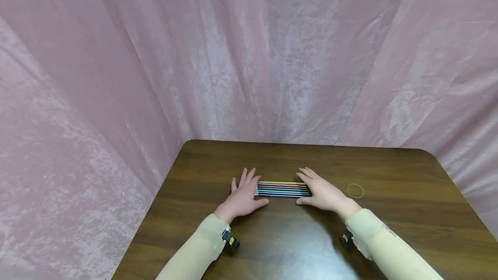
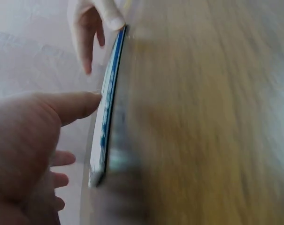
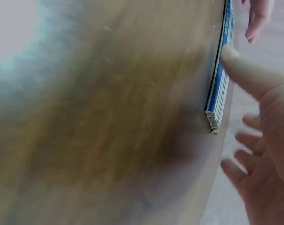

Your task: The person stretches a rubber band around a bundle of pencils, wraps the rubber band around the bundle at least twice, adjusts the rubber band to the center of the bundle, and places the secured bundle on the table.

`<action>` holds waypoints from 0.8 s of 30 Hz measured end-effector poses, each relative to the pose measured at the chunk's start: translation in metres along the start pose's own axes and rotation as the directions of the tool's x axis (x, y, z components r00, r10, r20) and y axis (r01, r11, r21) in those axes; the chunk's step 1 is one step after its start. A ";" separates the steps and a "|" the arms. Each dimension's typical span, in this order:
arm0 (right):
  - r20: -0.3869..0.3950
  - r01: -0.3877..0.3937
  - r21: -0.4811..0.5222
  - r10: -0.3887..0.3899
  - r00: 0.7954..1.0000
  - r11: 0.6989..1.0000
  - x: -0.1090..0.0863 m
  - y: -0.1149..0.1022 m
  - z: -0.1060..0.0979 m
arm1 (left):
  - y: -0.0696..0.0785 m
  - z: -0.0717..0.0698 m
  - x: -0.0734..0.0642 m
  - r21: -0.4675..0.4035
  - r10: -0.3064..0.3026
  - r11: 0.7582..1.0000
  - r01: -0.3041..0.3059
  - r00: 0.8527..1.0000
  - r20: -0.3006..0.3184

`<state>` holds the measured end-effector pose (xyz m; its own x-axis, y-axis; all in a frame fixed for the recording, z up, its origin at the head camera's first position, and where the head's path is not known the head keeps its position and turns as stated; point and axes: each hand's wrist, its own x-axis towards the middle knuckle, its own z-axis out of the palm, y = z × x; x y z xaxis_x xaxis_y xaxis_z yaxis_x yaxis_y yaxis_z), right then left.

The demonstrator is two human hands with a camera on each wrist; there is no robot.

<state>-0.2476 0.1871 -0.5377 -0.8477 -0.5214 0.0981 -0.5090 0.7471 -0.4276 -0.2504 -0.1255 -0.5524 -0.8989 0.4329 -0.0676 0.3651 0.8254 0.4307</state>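
Several shiny coloured pencils (image 1: pixel 282 189) lie side by side in a flat row on the table, yellow at the back and blue at the front. My left hand (image 1: pixel 243 193) is spread at the row's left end, thumb toward me and fingers pointing away. At the other end is my right hand (image 1: pixel 324 191), its fingers at the back and its thumb by the front edge. In the right wrist view, the pencils' (image 3: pixel 220 70) bare ends sit nearly level, and the thumb tip overlaps the blue one. Neither hand curls round the pencils.
A thin yellow rubber band (image 1: pixel 355 191) lies in a loop to the right of my right hand. The brown wooden table (image 1: pixel 272 159) has rounded far corners, and a pink curtain (image 1: pixel 249 55) hangs behind it.
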 end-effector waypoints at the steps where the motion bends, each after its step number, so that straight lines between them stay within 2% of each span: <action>1: -0.001 0.013 -0.007 -0.013 1.000 1.000 0.003 0.000 0.000 | 0.004 0.000 0.003 0.004 0.009 1.000 -0.009 1.000 -0.013; 5: 0.003 0.065 -0.052 -0.065 0.998 0.997 0.015 -0.001 0.000 | 0.022 0.002 0.015 0.061 0.029 0.998 -0.026 0.998 -0.053; 10: 0.078 0.111 -0.109 -0.103 0.992 0.988 0.025 -0.004 -0.002 | 0.034 0.000 0.023 0.152 0.053 0.987 -0.046 0.998 -0.043; 15: 0.123 0.085 -0.119 -0.070 0.990 0.989 0.032 -0.006 -0.003 | 0.037 -0.002 0.031 0.229 0.049 0.972 -0.046 0.999 -0.006; 24: 0.106 0.058 -0.125 -0.045 0.993 0.990 0.041 -0.008 -0.004 | 0.038 -0.008 0.041 0.273 0.056 0.960 -0.057 0.998 0.012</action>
<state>-0.2793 0.1614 -0.5272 -0.8035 -0.5949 0.0213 -0.5719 0.7614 -0.3052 -0.2755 -0.0793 -0.5318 -0.8741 0.4827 -0.0539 0.4681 0.8668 0.1720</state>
